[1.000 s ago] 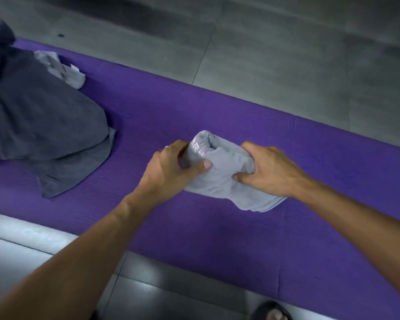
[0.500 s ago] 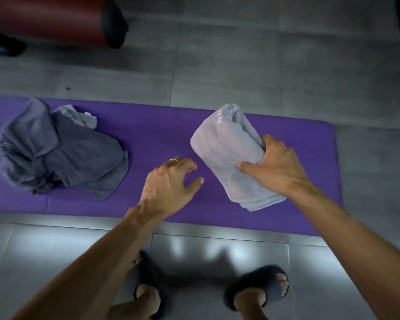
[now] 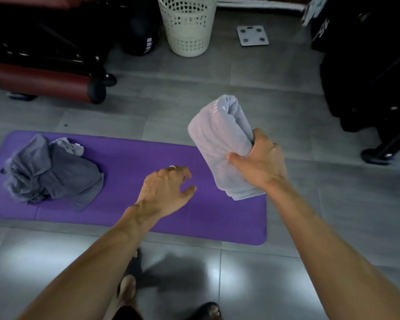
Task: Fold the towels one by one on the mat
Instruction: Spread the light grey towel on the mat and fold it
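above the mat's (image 3: 129, 218) right end you had lifted the folded towel (image 3: 219, 144), right hand (image 3: 261, 165) gripping; left hand (image 3: 166, 192) let go, loosely spread.

mat (image 3: 129, 218): purple | folded towel (image 3: 219, 144): light grey | basket (image 3: 187, 26): cream, perforated

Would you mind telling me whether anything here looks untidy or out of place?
Yes: the dark grey towels lie in a crumpled heap at the left end of the mat, unfolded. The folded towel in the right hand looks neat.
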`<act>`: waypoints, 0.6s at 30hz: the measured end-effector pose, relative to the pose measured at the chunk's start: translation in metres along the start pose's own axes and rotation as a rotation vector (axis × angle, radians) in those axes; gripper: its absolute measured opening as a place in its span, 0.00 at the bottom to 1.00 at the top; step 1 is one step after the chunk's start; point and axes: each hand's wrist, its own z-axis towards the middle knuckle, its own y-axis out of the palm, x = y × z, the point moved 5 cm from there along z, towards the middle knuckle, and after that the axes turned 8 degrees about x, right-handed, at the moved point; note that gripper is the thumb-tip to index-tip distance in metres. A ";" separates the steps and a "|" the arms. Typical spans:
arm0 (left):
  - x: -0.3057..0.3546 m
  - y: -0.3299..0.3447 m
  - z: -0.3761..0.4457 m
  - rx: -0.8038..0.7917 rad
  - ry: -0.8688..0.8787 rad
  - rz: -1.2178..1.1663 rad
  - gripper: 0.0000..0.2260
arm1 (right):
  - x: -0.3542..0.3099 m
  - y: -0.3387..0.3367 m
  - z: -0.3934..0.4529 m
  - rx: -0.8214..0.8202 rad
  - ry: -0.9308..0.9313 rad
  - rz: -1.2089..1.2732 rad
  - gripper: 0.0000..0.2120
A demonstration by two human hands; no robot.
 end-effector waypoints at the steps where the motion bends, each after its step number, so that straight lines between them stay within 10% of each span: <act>1: 0.019 -0.006 0.005 0.005 -0.001 0.006 0.13 | 0.000 -0.019 0.005 0.013 -0.012 -0.004 0.20; 18: 0.270 -0.063 0.192 -0.018 0.118 0.081 0.15 | 0.041 -0.246 0.189 0.183 -0.064 0.035 0.17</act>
